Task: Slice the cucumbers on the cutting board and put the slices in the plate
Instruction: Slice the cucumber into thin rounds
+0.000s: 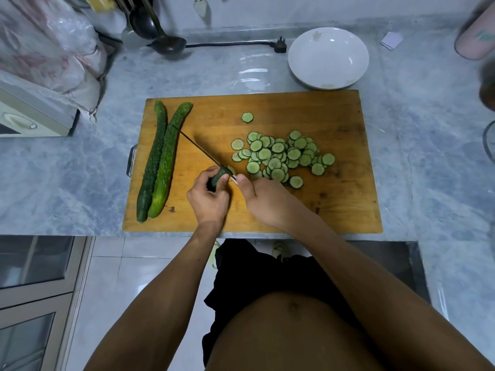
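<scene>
Fingertip risk: we see our left hand (pixel 208 195) curled round a short cucumber stub (pixel 217 178) near the front edge of the cutting board (pixel 267 215), the knife (pixel 199 148) right against it; with so little stub left, we judge a slip could bring the blade onto the fingers.
Rolling risk: the stub is round and short, so we think it may twist under the cut and give an uneven slice.
Scatter risk: the cucumber slices (pixel 281 156) lie piled at the board's middle, one stray slice (pixel 247 117) towards the back edge; a careless sweep could push some onto the counter (pixel 67 183).
Left hand pose: fingers bent over the stub, pinning it down.
Right hand pose: our right hand (pixel 263 198) grips the knife handle, thumb forward, blade angled towards the back-left corner.
Still to cut: two whole cucumbers (pixel 160 162) along the left edge.
Plate: the white plate (pixel 328 58) sits just beyond the back edge, no slices in it.
</scene>
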The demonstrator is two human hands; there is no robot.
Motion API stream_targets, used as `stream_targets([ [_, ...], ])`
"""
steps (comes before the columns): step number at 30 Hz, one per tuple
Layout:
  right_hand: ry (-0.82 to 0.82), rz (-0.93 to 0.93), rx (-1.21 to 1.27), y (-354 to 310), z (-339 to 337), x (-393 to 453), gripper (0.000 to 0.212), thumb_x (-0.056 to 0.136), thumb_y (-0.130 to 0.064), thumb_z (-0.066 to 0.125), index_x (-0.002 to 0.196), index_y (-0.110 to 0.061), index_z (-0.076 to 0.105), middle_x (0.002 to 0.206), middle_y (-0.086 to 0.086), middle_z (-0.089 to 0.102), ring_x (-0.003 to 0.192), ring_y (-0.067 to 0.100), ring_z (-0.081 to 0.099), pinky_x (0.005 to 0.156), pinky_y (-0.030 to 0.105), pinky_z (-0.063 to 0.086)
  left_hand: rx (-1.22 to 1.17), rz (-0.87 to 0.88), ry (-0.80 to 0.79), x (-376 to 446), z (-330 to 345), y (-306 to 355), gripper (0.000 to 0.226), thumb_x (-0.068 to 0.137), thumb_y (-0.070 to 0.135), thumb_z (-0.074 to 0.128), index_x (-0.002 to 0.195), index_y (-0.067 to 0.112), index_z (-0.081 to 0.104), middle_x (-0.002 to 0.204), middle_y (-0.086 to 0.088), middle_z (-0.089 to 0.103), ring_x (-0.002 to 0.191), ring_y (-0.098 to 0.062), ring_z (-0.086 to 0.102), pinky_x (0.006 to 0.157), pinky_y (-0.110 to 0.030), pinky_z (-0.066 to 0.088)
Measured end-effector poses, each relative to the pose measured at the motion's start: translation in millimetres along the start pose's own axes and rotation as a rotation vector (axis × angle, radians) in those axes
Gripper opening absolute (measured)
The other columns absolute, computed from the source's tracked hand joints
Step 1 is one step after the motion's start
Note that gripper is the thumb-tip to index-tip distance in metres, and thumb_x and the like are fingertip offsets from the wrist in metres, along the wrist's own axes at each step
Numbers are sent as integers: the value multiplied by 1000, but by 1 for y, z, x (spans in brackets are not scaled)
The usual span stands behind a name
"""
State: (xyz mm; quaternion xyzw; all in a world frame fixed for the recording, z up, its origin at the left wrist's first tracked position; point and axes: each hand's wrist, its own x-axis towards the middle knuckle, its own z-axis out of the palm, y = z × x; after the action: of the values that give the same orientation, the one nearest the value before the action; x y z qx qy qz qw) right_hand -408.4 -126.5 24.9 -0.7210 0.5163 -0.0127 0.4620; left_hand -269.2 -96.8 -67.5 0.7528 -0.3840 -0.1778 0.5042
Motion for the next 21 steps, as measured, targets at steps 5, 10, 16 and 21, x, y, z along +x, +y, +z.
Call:
stream_targets([
  [5,2,46,1,-1,11,6,65,104,-54,13,67,-12,45,70,4,43,88,25,44,81,33,35,27,-9,-23,-1,-1,1,24,79,21,67,97,7,73,95,-8,75,86,-21,68,75,-23,51],
  [10,-3,45,6,-3,10,-1,68,105,-55,13,72,-10,52,78,9,49,90,24,41,78,34,34,39,-25,-45,-1,-3,0,25,79,22,65,97,7,72,95,-8,74,87,-23,68,77,-28,53],
  [16,27,3,-16,3,5,-14,73,105,-55,15,71,-7,57,74,10,55,90,29,51,79,37,41,22,-45,-43,0,-2,-2,28,81,25,66,102,8,72,100,-7,73,94,-24,67,84,-41,55],
  [21,34,-22,2,5,2,-33,67,103,-56,15,72,-11,53,82,13,56,92,31,52,81,39,42,0,-43,-38,-1,-1,-2,23,79,21,62,96,8,71,93,-12,72,87,-30,65,77,-32,51],
])
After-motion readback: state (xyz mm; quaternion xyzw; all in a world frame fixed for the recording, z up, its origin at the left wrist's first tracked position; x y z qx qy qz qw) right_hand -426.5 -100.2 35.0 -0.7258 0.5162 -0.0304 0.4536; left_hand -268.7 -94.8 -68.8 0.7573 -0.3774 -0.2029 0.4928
